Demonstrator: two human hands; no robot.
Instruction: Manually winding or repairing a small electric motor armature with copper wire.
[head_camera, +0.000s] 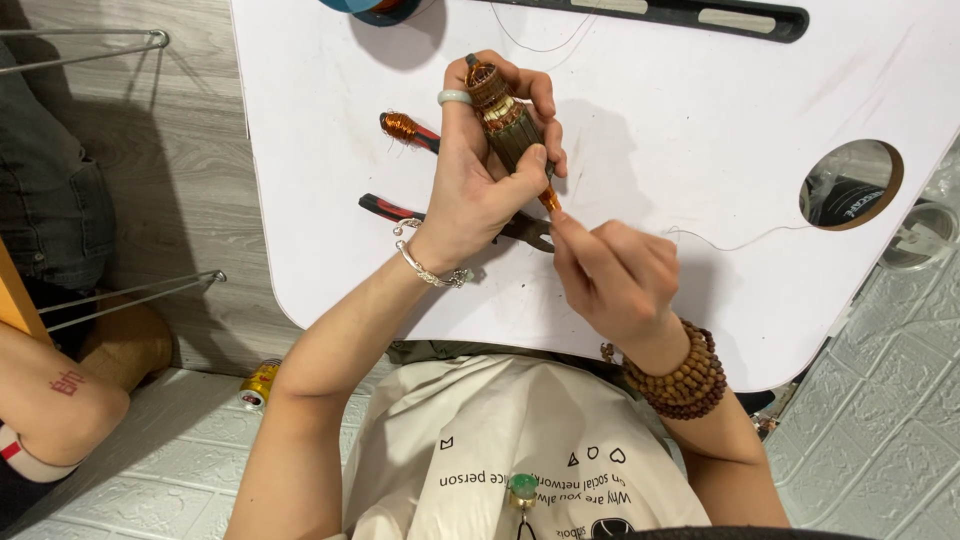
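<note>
The left hand (480, 170) is gripping a motor armature (508, 125) above the white worktop (700, 150), fingers (535, 95) wrapping closed around its body, thumb pressing on its lower part. The armature's long axis is running from its copper commutator end, farthest from the person, down and slightly rightward to a thin orange shaft tip (549, 200) nearest the person. That tip is pointing straight at the right hand (615, 275), which is sitting just below and to the right of the armature, so the right hand is the nearer one to the free end. The right fingers (568, 225) are pinching narrowly together, touching or almost touching the tip; whether they are holding the fine wire (740, 244) trailing rightward from the armature across the worktop, I cannot tell.

The armature is looking dark and ribbed along its core, with a pale band under the coppery, slotted end.

Left of the armature, red-handled pliers (392, 208) are lying on the worktop, partly under the left wrist, and a small copper coil (400, 127) is lying beside the left hand.
</note>
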